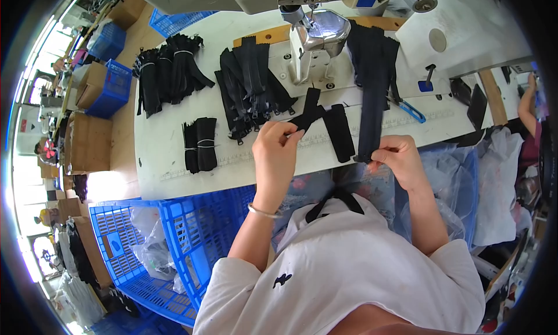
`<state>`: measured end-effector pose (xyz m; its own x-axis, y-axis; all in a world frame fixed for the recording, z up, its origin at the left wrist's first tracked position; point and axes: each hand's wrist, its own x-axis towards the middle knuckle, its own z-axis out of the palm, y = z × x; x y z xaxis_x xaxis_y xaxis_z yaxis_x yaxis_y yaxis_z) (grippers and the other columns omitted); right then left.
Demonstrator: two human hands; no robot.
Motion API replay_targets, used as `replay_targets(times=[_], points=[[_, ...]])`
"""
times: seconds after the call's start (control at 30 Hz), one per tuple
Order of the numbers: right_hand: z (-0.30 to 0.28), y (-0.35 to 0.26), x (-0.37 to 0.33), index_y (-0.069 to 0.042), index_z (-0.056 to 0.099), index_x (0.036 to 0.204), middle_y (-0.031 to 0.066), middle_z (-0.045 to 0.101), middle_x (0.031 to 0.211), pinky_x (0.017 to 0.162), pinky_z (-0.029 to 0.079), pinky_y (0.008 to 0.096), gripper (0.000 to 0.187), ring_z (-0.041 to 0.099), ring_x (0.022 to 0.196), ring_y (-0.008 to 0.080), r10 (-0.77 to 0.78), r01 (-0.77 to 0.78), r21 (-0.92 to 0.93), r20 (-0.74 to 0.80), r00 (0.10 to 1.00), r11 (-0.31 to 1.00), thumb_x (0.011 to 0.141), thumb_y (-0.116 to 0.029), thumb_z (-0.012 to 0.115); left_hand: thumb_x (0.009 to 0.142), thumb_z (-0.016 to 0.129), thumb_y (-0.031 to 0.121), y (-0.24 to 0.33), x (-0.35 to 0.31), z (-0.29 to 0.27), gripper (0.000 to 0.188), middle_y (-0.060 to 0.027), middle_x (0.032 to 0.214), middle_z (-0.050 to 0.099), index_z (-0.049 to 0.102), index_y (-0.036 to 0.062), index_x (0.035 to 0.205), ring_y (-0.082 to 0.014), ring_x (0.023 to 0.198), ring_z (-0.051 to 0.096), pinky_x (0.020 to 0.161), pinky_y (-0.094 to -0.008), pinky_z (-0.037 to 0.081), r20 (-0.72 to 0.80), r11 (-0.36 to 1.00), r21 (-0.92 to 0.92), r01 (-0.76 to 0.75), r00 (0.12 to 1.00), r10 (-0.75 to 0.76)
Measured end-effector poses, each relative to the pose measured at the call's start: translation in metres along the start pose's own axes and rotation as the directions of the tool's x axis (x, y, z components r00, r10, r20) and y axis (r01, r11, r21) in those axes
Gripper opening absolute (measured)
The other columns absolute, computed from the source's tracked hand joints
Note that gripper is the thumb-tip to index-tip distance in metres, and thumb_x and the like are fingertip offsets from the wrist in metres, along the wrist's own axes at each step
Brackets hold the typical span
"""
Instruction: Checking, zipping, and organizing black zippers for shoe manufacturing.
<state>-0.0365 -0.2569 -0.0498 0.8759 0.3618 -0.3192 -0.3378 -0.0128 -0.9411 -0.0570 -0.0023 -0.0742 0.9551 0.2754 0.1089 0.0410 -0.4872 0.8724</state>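
Note:
My left hand [275, 152] pinches a short black fabric strip [311, 113] between thumb and fingers, in front of the sewing machine [318, 44]. A second short black strip [339, 133] lies on the table just right of it. Toward the right, my right hand [401, 160] grips the near end of a long black zipper [372, 102], which runs back to more dark zippers beside the machine. Loose black zippers [247, 85] with pulls toward me lie left of the machine.
Tied zipper bundles [171, 67] and tied short strips [200, 144] sit on the white table [157, 160]. Blue-handled snips [411, 110] lie right of the long zipper. A blue crate [168, 230] stands below at left; plastic bags [439, 178] fill the lower right.

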Motion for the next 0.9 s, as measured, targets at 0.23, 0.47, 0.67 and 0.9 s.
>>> replay_targets(times=[0.23,0.47,0.67,0.9], points=[[0.042,-0.032,0.009,0.004,0.064,0.091,0.0056,0.066,0.078,0.062,0.050,0.0215,0.012,0.065,0.069,0.0115,-0.074,0.077,-0.028,0.087,0.993,0.997,0.083,-0.003,0.068,0.088,0.064,0.005,0.019,-0.011,-0.010,0.013,-0.0087,0.074,0.063,0.063,-0.0061,0.094,-0.0173,0.064,0.066,0.058,-0.0294,0.058,0.263,0.580,-0.704,0.410,0.909,-0.323],[0.068,-0.021,0.047,-0.001,0.066,0.087,0.0008,0.063,0.074,0.052,0.040,0.0205,0.015,0.055,0.063,0.0051,-0.301,0.314,-0.096,0.129,0.945,0.944,0.082,-0.014,0.071,0.091,0.057,0.006,0.015,-0.013,-0.004,0.017,-0.0100,0.080,0.065,0.066,-0.0083,0.091,-0.0163,0.071,0.063,0.061,-0.0281,0.053,0.373,0.429,-0.789,0.439,0.898,-0.233],[0.068,-0.030,0.039,0.001,0.064,0.087,0.0022,0.062,0.076,0.052,0.045,0.0212,0.017,0.059,0.062,0.0067,-0.134,0.146,-0.121,0.107,0.985,0.982,0.085,-0.014,0.068,0.092,0.056,0.010,0.039,-0.008,-0.008,0.021,-0.0099,0.079,0.065,0.066,-0.0077,0.089,-0.0157,0.068,0.063,0.061,-0.0283,0.054,0.390,0.376,-0.821,0.429,0.903,-0.177],[0.057,-0.036,0.037,0.003,0.059,0.098,0.0034,0.065,0.077,0.056,0.050,0.0227,0.023,0.063,0.065,0.0097,-0.140,0.146,-0.044,0.118,0.983,0.988,0.087,-0.015,0.067,0.088,0.067,0.016,0.042,0.001,0.000,0.024,-0.0050,0.068,0.060,0.063,-0.0027,0.074,-0.0114,0.058,0.060,0.053,-0.0251,0.054,0.350,0.583,-0.703,0.408,0.912,-0.215]])
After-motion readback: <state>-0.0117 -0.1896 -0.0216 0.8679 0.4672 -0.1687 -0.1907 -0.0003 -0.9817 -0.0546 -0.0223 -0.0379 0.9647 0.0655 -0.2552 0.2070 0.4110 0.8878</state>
